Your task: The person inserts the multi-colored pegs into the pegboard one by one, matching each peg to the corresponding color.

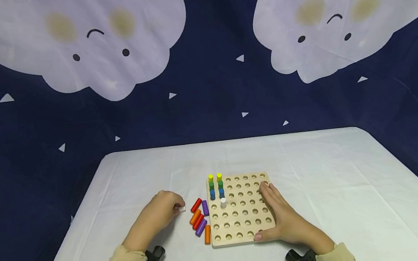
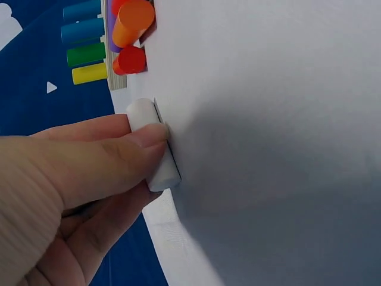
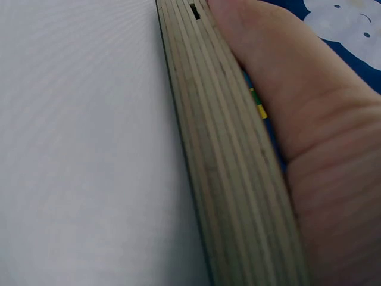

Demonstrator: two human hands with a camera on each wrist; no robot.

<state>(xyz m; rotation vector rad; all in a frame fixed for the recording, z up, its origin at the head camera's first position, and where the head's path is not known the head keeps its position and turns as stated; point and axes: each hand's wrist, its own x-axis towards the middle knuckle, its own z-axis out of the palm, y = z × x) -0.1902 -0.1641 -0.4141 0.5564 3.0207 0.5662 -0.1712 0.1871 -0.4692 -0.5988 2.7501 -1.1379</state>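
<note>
My left hand [image 1: 164,209] pinches a white peg [image 2: 165,177] between thumb and fingers, low over the table and left of the loose pegs. A wooden pegboard [image 1: 240,217] lies flat in front of me. Yellow [image 1: 219,176], green [image 1: 221,185] and blue pegs [image 1: 221,193] stand in pairs in its two leftmost columns, from the back forward. One white peg [image 1: 223,203] stands in the second column, just in front of the blue. Spread along the board's right side, my right hand [image 1: 284,219] rests its fingers on the right edge and its thumb at the front edge.
Loose red [image 1: 196,205], purple [image 1: 205,208] and orange pegs [image 1: 207,234] lie in a cluster against the board's left side. A white cloth covers the table [image 1: 317,169]. Behind it hangs a dark blue curtain [image 1: 213,103] with clouds.
</note>
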